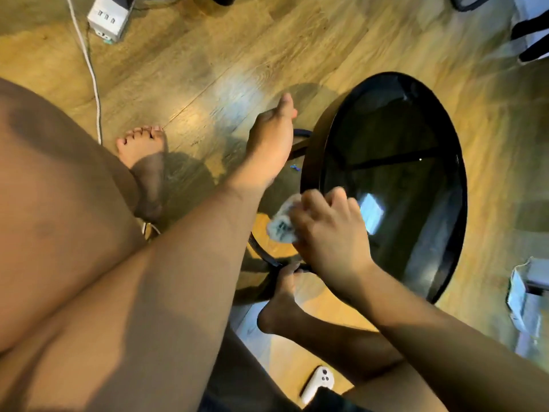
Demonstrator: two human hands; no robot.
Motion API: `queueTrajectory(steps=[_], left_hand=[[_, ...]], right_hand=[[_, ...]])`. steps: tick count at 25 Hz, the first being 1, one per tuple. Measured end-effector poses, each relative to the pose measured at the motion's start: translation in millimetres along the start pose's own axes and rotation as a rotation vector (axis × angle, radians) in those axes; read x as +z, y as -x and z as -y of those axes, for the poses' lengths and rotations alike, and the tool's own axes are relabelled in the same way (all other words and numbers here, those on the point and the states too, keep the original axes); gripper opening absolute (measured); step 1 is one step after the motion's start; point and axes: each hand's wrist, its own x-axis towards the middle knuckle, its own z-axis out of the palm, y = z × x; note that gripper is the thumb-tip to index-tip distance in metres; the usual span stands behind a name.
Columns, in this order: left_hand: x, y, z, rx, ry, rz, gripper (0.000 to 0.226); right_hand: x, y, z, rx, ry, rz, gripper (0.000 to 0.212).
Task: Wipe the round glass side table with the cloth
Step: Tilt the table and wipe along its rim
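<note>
Right hand, fingers curled round a crumpled white cloth at the near-left rim of the round black-rimmed glass desk; left hand, fingers extended, holding nothing, just beside that rim over wooden floor; white power strip beyond.

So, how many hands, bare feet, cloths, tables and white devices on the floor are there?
Hands: 2, left hand, right hand
Bare feet: 2, far foot, near foot
Cloth: 1
Glass table: 1
White devices: 2, power strip, controller
Total: 8
</note>
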Motion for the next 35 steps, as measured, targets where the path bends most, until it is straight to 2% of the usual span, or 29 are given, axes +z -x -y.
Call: queueTrajectory(steps=[3, 5, 6, 8, 9, 12, 14, 16, 18, 20, 22, 24, 27, 30, 31, 35], left_hand=[[6.3, 5.1, 16.4, -0.044, -0.074, 0.145, 0.064], [14.7, 14.0, 27.3, -0.059, -0.085, 0.194, 0.064], [19.0, 19.2, 28.2, -0.057, -0.084, 0.192, 0.063], [21.1, 28.1, 26.1, -0.052, -0.092, 0.170, 0.063], [17.1, 31.3, 26.2, -0.048, -0.116, 0.158, 0.064], [5.6, 49.8, 19.5, 0.017, -0.166, 0.089, 0.061], [8.9, 62.1, 13.1, 0.122, -0.248, 0.043, 0.053], [26.2, 72.3, 10.9, 0.300, -0.470, -0.003, 0.045], [43.0, 80.0, 14.1, 0.507, -0.684, -0.069, 0.043], [62.2, 91.3, 30.3, 0.704, -0.829, -0.024, 0.045], [85.2, 107.0, 54.3, 0.839, -0.995, 0.102, 0.046], [110.0, 123.9, 79.3, 0.964, -1.223, 0.307, 0.047], [126.7, 125.7, 101.4, 1.054, -1.588, 0.459, 0.057], [130.3, 117.1, 110.3, 1.051, -1.658, 0.410, 0.064], [129.3, 116.5, 111.0, 1.056, -1.665, 0.401, 0.063], [128.4, 118.9, 109.6, 1.038, -1.724, 0.392, 0.063]], right_hand=[[19.0, 99.7, -3.6, -0.209, 0.059, 0.135, 0.034], [22.1, 119.6, -14.4, -0.259, 0.053, 0.088, 0.038], [21.4, 108.9, -14.2, -0.242, 0.006, 0.035, 0.031], [17.2, 58.5, -0.8, -0.126, -0.021, -0.092, 0.013], [13.9, 26.3, 7.7, -0.027, -0.034, -0.125, 0.011], [6.9, -24.7, 18.4, 0.215, -0.086, -0.129, 0.023], [15.3, 1.0, 18.9, 0.206, -0.078, -0.164, 0.026], [38.9, 64.1, 14.2, 0.105, -0.065, -0.222, 0.021], [65.9, 131.2, 2.6, 0.006, -0.076, -0.147, 0.026], [94.3, 194.4, -32.4, 0.056, -0.166, -0.038, 0.029], [125.0, 253.5, -73.3, 0.317, -0.239, 0.026, 0.034], [144.4, 294.3, -106.3, 0.790, -0.483, 0.006, 0.048], [154.6, 274.7, -99.1, 1.417, -1.093, -0.333, 0.029], [133.4, 214.8, -42.9, 1.983, -1.717, -0.678, 0.027], [124.6, 199.7, -21.4, 2.050, -1.807, -0.722, 0.030], [107.6, 180.7, 14.0, 1.928, -1.980, -0.655, 0.031]])
